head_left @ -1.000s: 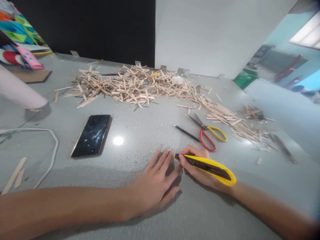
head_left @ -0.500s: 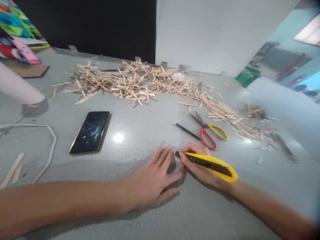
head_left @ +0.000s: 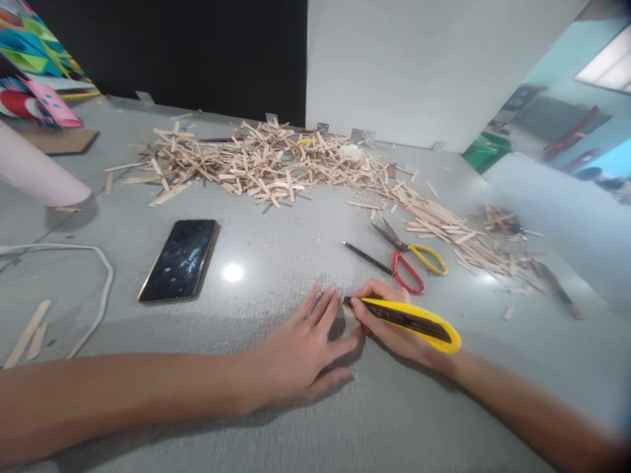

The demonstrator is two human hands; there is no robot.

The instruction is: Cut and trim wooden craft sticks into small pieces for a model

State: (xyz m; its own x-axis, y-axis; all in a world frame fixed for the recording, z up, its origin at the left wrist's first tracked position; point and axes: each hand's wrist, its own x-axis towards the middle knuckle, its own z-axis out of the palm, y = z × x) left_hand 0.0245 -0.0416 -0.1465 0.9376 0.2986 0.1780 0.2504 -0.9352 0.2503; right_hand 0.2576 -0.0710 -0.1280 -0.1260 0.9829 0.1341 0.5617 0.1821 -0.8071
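Note:
My right hand (head_left: 389,325) grips a yellow utility knife (head_left: 417,320) like a pen, its tip pointing left and down at the grey table (head_left: 276,427). My left hand (head_left: 300,351) lies flat on the table just left of the knife tip, fingers stretched out and pressing down. Whatever sits under those fingers is hidden. Red-and-yellow scissors (head_left: 411,259) and a black pencil (head_left: 367,257) lie just beyond my right hand.
A big heap of wooden sticks (head_left: 256,164) spreads across the back of the table and trails off to the right. A dark phone (head_left: 180,259) lies left of centre. A white cable (head_left: 93,282) and two loose sticks (head_left: 27,335) are at the far left.
Both hands have stayed together at the same spot; the view has shifted slightly, nothing else has moved.

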